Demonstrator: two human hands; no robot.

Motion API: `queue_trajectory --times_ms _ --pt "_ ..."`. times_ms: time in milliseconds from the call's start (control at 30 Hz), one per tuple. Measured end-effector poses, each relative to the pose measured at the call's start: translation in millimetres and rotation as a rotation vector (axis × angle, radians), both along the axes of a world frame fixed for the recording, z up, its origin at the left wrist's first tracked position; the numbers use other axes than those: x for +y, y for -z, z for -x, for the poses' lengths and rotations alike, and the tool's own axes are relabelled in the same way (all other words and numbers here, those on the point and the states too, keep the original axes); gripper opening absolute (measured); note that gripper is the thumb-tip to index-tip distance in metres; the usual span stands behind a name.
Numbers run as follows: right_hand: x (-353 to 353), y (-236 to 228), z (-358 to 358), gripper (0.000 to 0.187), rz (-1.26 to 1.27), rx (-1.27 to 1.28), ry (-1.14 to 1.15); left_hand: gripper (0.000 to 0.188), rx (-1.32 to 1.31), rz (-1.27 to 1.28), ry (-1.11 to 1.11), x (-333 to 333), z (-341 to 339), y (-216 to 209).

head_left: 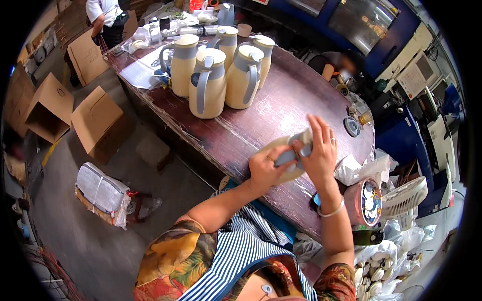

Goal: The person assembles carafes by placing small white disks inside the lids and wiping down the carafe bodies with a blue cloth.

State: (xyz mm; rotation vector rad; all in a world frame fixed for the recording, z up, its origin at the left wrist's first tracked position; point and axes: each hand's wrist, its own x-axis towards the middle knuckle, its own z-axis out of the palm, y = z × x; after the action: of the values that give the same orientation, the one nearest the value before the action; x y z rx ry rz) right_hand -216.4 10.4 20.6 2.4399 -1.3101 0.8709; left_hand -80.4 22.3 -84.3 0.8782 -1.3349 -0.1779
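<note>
A cream and grey jug (292,174) lies tilted on the table's near edge, between my two hands and slightly blurred. My left hand (267,166) is closed around its grey handle side. On the other end, my right hand (320,153) grips the grey neck, thumb bent inward and fingers stretched along it. Much of the jug's top is hidden behind my fingers. Farther off on the table, several matching jugs (208,98) stand upright in a cluster, with cream bodies and grey handles.
Right of my arm stands a pink bucket (355,200) of small round parts, beside a white fan (407,196). A grey round part (352,126) lies on the table's right side. Cardboard boxes (98,120) and a padded stool (102,188) are on the left floor. Two other people are farther back.
</note>
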Motion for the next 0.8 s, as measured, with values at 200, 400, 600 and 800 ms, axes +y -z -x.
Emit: queue_trajectory --times_ms 200,400,600,800 --pt "-16.8 98.5 -7.8 0.095 -0.326 -0.486 0.104 0.046 -0.028 -0.076 -0.172 -52.9 -27.4 14.7" --pt "-73.7 155.8 -37.6 0.094 -1.062 -1.092 -0.276 0.024 -0.247 0.152 -0.325 -46.3 -62.2 12.4" --pt "-23.6 137.7 -60.4 0.038 -0.202 -0.788 0.052 0.011 -0.715 -0.342 0.002 -53.8 -56.6 66.9" --pt "26.8 96.2 -79.2 0.026 -0.225 -0.520 -0.044 0.025 -1.159 -0.347 0.157 -139.4 51.1 85.6"
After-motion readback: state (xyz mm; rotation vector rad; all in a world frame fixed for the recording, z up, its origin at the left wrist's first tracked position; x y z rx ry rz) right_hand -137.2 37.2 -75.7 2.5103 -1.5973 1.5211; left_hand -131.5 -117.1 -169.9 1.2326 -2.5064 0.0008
